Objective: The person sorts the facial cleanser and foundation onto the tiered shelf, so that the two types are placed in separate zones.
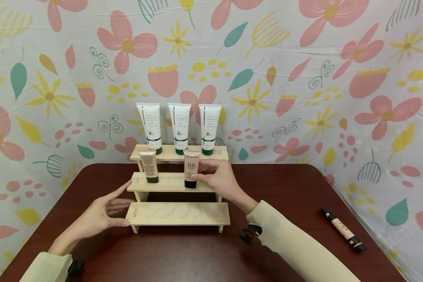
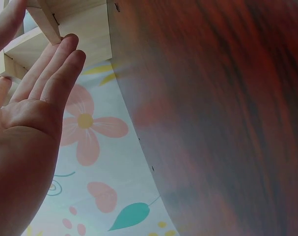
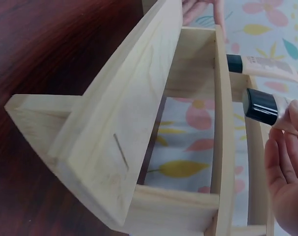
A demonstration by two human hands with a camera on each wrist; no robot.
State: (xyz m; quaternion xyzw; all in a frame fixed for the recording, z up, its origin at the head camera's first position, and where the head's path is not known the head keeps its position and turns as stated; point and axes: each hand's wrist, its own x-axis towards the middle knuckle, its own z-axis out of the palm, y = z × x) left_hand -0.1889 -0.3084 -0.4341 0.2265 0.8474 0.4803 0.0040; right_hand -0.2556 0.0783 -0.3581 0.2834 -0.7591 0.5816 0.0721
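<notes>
My right hand [image 1: 220, 178] pinches a beige BB cream tube [image 1: 191, 166] by its side, thumb in front. The tube stands cap down over the middle step of a wooden tiered rack [image 1: 178, 214]; in the right wrist view its black cap [image 3: 260, 106] looks slightly off the wood. Left of it on that step stands a second beige tube [image 1: 149, 166], its printed back facing me. My left hand [image 1: 91, 217] touches the rack's left end with fairly straight fingers, thumb at the lowest step. In the left wrist view its fingertips [image 2: 69, 42] meet the wood.
On the top step stand three white tubes with green caps, left [image 1: 150, 125], middle [image 1: 179, 125] and right [image 1: 210, 125]. A black and beige marker-like stick [image 1: 342, 229] lies on the dark red table [image 1: 183, 258] at right. Behind hangs a flower-patterned cloth [image 1: 268, 129].
</notes>
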